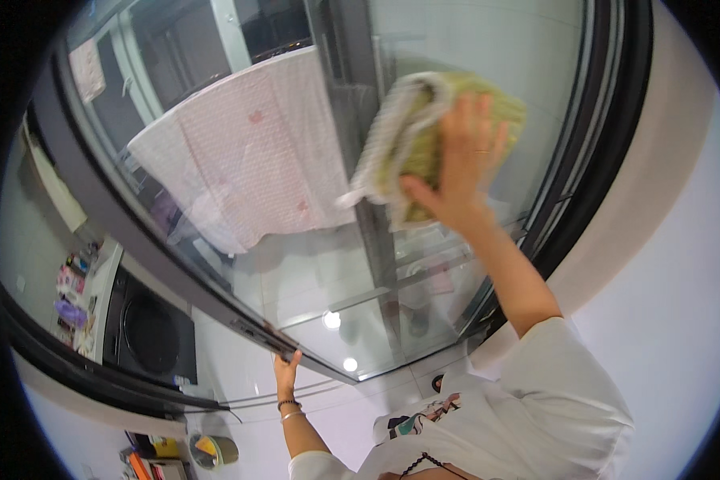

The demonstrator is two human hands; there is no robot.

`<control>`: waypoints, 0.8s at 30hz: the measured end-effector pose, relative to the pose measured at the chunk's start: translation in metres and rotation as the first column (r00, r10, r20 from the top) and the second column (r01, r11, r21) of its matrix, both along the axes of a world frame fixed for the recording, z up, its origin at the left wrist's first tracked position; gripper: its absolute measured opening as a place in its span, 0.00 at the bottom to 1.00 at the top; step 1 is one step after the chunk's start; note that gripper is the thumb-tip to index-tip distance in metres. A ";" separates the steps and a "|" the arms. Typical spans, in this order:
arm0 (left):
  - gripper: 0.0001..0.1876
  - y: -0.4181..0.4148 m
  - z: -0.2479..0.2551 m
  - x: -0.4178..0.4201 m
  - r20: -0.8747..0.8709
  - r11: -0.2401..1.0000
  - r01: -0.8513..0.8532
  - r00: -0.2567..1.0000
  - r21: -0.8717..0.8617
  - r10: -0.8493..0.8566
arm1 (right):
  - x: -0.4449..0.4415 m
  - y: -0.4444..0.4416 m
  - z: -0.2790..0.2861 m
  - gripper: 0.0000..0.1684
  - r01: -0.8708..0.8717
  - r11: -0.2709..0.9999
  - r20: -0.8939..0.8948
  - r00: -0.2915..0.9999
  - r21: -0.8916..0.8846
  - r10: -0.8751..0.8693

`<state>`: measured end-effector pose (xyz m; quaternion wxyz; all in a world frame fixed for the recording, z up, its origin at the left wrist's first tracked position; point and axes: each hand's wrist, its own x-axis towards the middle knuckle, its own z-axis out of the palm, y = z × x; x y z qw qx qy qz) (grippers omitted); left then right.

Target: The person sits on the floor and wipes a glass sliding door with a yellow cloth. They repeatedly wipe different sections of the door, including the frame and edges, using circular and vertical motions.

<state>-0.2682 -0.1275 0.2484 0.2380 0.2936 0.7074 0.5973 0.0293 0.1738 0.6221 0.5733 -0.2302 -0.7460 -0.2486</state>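
Observation:
My right hand presses a folded yellow-green cloth with a white edge flat against the glass panel of a sliding door. The hand and cloth are slightly blurred. Low on the left, my left hand grips the dark metal frame of the door near its latch; its fingers partly hide behind the frame edge. Beyond the glass hangs a white and pink patterned sheet.
At left, past the doorway, a black front-loading washing machine stands beneath a white counter with bottles and packets. A lined waste bin is at lower left, beside books. The dark door jamb meets the wall at right.

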 end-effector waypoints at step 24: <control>0.34 0.043 0.262 -0.005 -0.399 0.876 -0.097 0.862 0.473 0.311 | -0.151 -0.134 0.021 0.42 -0.206 0.977 0.068 0.977 0.055 0.202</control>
